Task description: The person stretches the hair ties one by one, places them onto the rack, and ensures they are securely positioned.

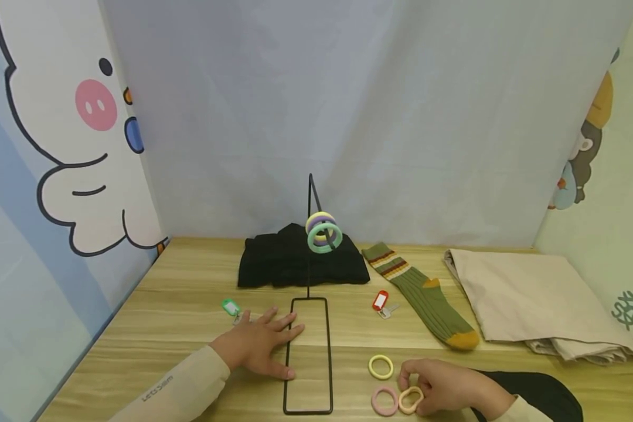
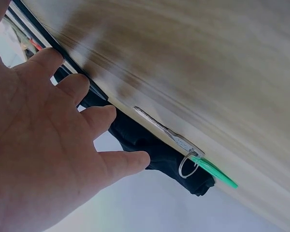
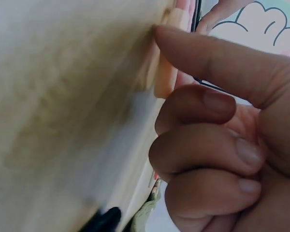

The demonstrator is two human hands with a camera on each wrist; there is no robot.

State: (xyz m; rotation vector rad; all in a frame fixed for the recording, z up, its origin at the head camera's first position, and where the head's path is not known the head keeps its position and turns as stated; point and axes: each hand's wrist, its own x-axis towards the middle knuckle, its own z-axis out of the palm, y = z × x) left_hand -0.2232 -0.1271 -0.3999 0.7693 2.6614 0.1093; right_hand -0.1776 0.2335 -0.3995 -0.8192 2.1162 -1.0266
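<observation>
My left hand (image 1: 261,346) lies spread over the left bar of the black wire stand's base (image 1: 330,363), fingers straight. In the left wrist view, its fingers (image 2: 99,118) reach toward the dark bar. Three hair ties, yellow, purple and mint green (image 1: 340,235), hang on the stand's sloping arm. At the front right, my right hand (image 1: 443,387) pinches a peach hair tie (image 1: 402,404) between thumb and index finger, and the tie looks squeezed out of round. The other fingers (image 3: 208,147) are curled in. A pink hair tie (image 1: 374,401) and a yellow hair tie (image 1: 381,357) lie alongside.
A key with a green tag (image 1: 231,306) lies by my left hand, and a key with a red tag (image 1: 380,300) sits right of the stand. Behind are folded black cloth (image 1: 274,258), a green sock (image 1: 419,296) and beige cloth (image 1: 527,293). Black fabric (image 1: 548,390) lies under my right forearm.
</observation>
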